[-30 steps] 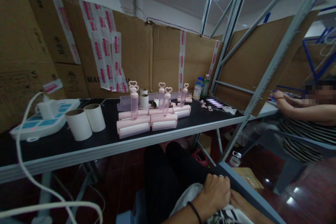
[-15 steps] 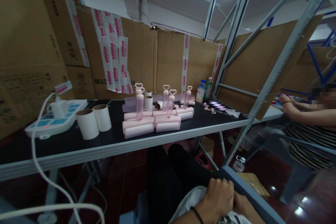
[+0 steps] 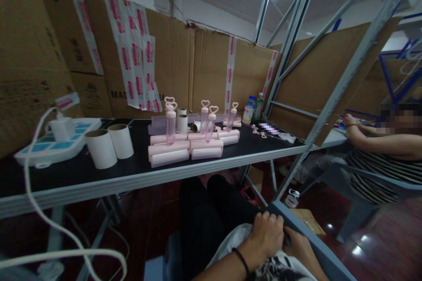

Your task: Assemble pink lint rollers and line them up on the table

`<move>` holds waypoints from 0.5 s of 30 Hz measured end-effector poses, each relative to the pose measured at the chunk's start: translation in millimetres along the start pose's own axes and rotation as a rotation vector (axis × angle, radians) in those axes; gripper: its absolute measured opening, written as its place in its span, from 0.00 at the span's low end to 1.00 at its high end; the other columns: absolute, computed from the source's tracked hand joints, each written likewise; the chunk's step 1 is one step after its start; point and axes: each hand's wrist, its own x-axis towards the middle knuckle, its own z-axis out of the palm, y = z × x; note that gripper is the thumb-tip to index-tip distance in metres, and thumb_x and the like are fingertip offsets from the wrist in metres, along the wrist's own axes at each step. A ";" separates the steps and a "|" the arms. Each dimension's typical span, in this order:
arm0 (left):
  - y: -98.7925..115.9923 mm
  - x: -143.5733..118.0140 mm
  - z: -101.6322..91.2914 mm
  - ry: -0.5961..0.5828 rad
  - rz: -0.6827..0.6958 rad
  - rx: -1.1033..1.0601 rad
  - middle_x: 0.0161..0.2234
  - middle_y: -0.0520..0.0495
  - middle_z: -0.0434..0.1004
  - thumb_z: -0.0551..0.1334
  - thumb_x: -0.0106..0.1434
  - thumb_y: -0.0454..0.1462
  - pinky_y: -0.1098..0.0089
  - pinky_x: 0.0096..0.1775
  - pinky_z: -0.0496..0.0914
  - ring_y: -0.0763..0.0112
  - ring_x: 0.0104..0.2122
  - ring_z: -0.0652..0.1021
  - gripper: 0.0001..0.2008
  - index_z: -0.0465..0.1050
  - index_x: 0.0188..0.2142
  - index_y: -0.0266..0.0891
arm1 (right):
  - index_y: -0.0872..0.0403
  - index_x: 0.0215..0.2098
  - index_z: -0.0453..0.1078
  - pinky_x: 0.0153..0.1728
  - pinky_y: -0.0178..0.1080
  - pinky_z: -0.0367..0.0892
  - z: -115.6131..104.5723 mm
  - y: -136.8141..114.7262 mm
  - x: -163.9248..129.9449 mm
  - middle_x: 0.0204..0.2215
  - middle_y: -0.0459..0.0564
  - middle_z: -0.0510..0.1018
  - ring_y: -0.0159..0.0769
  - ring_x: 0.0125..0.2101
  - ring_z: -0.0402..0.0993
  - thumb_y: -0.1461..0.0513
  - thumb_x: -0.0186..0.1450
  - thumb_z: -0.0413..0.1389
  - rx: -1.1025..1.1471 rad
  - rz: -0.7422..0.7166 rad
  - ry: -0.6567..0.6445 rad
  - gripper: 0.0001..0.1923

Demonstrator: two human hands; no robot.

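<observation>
My left hand (image 3: 267, 233) rests in my lap, a dark band round its wrist. Its fingers are curled closed, and whatever may lie inside them is hidden. Close beside it on the right is my right hand (image 3: 300, 246), its fingers mostly out of sight. A small dark patch shows between the two hands; I cannot tell what it is. Both hands are below and apart from the table (image 3: 138, 175). On the table lie several pale pink lint rollers (image 3: 207, 149). Several upright clear pink tubes with heart-shaped loops (image 3: 170, 127) stand among them.
Two white cardboard-core rolls (image 3: 102, 151) and a power strip (image 3: 59, 147) with a white cable occupy the table's left. Bottles (image 3: 249, 109) stand at the back right. A metal post (image 3: 329, 101) rises on the right. Beyond it sits another person (image 3: 379, 153).
The view has shifted slightly, so the table items appear farther left and higher. My hands stay in my lap, with a wider gap showing between them now.
</observation>
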 end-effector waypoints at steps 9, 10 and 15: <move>-9.5 3.6 -11.0 0.068 -0.080 -0.342 0.60 0.39 0.73 0.64 0.72 0.41 0.42 0.61 0.67 0.50 0.61 0.72 0.17 0.73 0.56 0.38 | 0.50 0.51 0.82 0.59 0.52 0.74 -49.3 1.5 -25.0 0.52 0.57 0.85 0.54 0.53 0.82 0.59 0.62 0.58 0.214 -0.119 -0.100 0.20; -11.5 2.6 -11.9 0.050 -0.076 -0.409 0.60 0.39 0.73 0.64 0.72 0.42 0.42 0.61 0.67 0.51 0.61 0.72 0.17 0.73 0.56 0.38 | 0.51 0.52 0.81 0.59 0.52 0.73 -59.1 -2.0 -25.1 0.52 0.57 0.84 0.53 0.54 0.81 0.58 0.64 0.59 0.247 -0.102 -0.085 0.20; -21.5 -4.0 -16.4 -0.087 -0.063 -0.826 0.52 0.41 0.79 0.65 0.71 0.45 0.51 0.55 0.73 0.59 0.51 0.79 0.14 0.77 0.50 0.39 | 0.55 0.52 0.80 0.44 0.44 0.79 -94.8 -41.0 8.2 0.46 0.59 0.85 0.51 0.45 0.83 0.47 0.66 0.62 0.683 0.228 0.102 0.25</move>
